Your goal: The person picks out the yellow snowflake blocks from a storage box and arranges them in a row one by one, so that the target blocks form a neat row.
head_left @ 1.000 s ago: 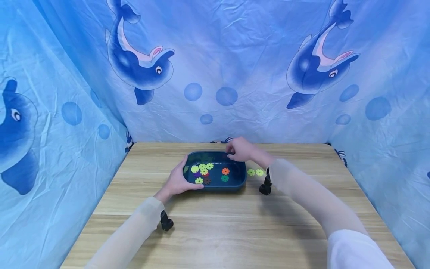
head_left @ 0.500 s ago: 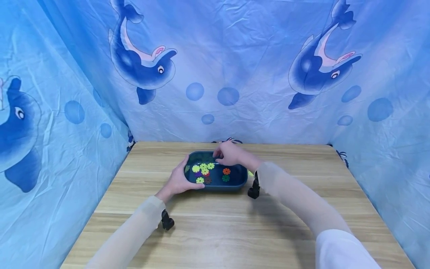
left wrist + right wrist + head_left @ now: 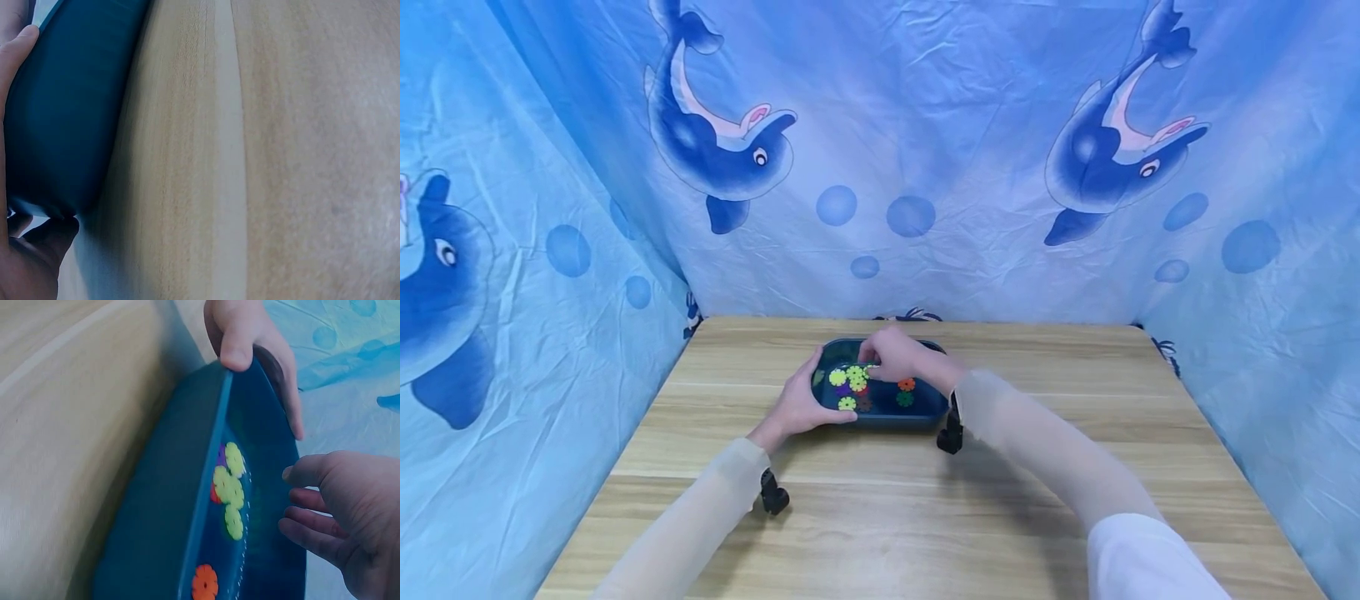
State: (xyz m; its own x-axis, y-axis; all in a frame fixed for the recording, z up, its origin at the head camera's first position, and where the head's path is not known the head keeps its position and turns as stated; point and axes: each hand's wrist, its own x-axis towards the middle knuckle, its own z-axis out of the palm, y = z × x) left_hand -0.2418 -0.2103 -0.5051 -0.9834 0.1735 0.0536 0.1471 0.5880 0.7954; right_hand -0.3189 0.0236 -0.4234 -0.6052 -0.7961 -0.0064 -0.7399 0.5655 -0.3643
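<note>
A dark teal plastic tray holds several flower-shaped plastic discs. Yellow-green discs cluster at its left. A brown disc lies near the front wall, and an orange disc and a green disc lie to the right. My left hand grips the tray's left end, thumb over the front rim and fingers around the end. Over the tray, my right hand reaches toward the yellow-green group. In the right wrist view its fingers are loosely bent, with no disc visible between them.
The tray stands near the back of a wooden table. Behind the table hangs a blue curtain with dolphin prints, which also closes off both sides. A small black wrist camera sits below the right wrist.
My right hand has moved left and slightly down, from the tray's back right to above the yellow-green discs. Its forearm now covers the two yellow-green discs on the table. The left hand stays put.
</note>
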